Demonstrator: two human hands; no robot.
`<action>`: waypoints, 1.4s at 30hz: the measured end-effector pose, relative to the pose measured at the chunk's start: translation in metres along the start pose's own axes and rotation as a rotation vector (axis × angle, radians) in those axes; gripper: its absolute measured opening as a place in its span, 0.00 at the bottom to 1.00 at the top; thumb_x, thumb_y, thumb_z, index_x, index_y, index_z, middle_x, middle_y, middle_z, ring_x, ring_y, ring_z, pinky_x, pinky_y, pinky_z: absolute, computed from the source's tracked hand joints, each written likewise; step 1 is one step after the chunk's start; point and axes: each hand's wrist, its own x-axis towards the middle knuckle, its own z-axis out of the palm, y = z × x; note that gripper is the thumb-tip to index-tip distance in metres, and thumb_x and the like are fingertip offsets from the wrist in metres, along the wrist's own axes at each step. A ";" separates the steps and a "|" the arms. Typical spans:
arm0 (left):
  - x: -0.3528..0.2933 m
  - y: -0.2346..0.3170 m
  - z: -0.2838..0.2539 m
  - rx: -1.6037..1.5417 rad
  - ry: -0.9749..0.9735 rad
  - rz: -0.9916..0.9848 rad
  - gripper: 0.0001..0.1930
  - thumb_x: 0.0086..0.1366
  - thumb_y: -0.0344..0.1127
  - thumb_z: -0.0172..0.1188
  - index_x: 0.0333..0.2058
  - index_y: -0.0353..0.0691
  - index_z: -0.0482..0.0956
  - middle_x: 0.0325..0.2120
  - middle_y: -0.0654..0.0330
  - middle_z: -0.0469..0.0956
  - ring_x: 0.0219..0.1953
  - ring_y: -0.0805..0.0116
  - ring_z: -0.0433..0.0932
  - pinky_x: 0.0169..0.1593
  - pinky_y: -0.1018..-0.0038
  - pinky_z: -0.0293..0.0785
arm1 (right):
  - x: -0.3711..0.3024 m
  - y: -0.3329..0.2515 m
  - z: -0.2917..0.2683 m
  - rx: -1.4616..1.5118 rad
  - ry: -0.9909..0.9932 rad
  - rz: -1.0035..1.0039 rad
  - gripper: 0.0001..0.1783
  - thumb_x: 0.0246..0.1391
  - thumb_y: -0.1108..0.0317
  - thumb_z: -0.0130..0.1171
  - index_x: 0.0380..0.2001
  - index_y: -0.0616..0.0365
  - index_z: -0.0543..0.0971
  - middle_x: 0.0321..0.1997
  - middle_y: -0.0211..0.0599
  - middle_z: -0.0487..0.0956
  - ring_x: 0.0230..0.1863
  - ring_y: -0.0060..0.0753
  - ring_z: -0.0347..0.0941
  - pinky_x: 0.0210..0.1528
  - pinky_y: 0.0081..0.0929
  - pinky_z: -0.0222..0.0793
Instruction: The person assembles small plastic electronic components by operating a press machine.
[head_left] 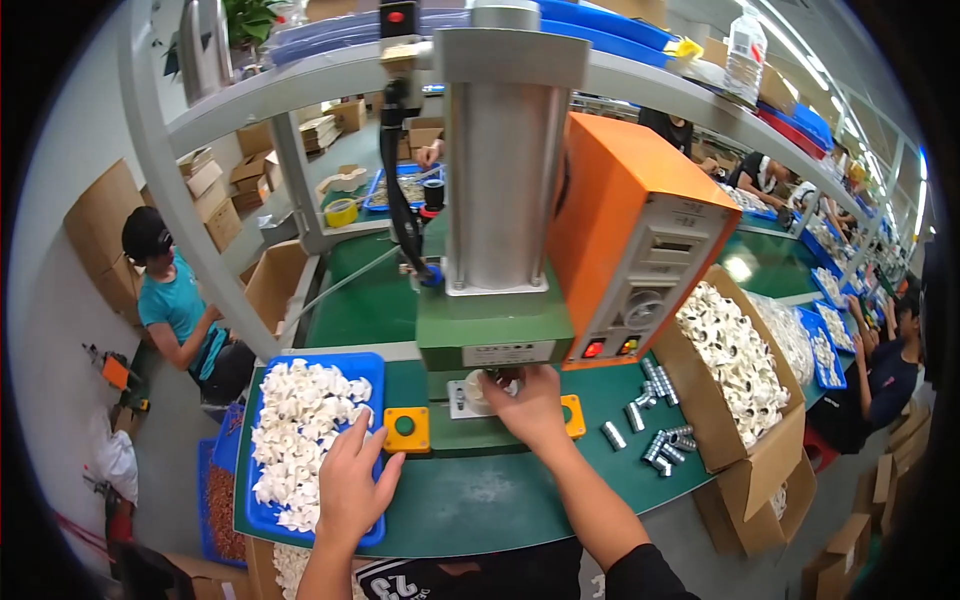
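Note:
My left hand [353, 482] is at the right side of a blue tray [373, 372], its fingers spread and holding nothing. White plastic parts [300, 435] are heaped in that tray. Under the head of a green and silver bench press [500, 190], my right hand [532, 405] has its thumb and fingers closed around a small white plastic part [478, 388] at the metal plate [460, 402]. The hand covers much of that part. A yellow button box [407, 430] stands between my hands; a second yellow button box [573, 415] is partly behind my right wrist.
An orange control box [640, 240] stands right of the press. Several metal cylinders [662, 445] lie on the green table [480, 510]. A cardboard box [690, 415] of white parts stands at the right edge. A grey frame crosses above. Other people sit left and right.

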 end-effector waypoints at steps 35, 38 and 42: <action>0.016 -0.059 -0.039 -0.046 -0.164 0.076 0.17 0.63 0.36 0.69 0.48 0.35 0.83 0.50 0.50 0.82 0.53 0.47 0.78 0.58 0.59 0.75 | -0.089 0.062 -0.083 -0.613 -0.047 -0.247 0.23 0.51 0.62 0.73 0.47 0.62 0.81 0.60 0.49 0.77 0.65 0.59 0.69 0.65 0.52 0.63; -0.011 -0.064 -0.056 -0.045 -0.234 0.081 0.16 0.62 0.33 0.69 0.48 0.36 0.84 0.48 0.51 0.82 0.52 0.49 0.78 0.57 0.59 0.75 | -0.088 0.061 -0.077 -0.574 -0.017 -0.218 0.21 0.50 0.67 0.72 0.47 0.63 0.81 0.61 0.50 0.76 0.65 0.59 0.69 0.65 0.51 0.64; -0.038 -0.049 -0.057 -0.008 -0.408 0.119 0.16 0.60 0.31 0.69 0.47 0.39 0.84 0.47 0.53 0.81 0.50 0.52 0.78 0.55 0.60 0.75 | -0.081 0.058 -0.074 -0.553 -0.008 -0.234 0.19 0.50 0.68 0.72 0.44 0.64 0.81 0.62 0.52 0.76 0.64 0.59 0.69 0.65 0.51 0.64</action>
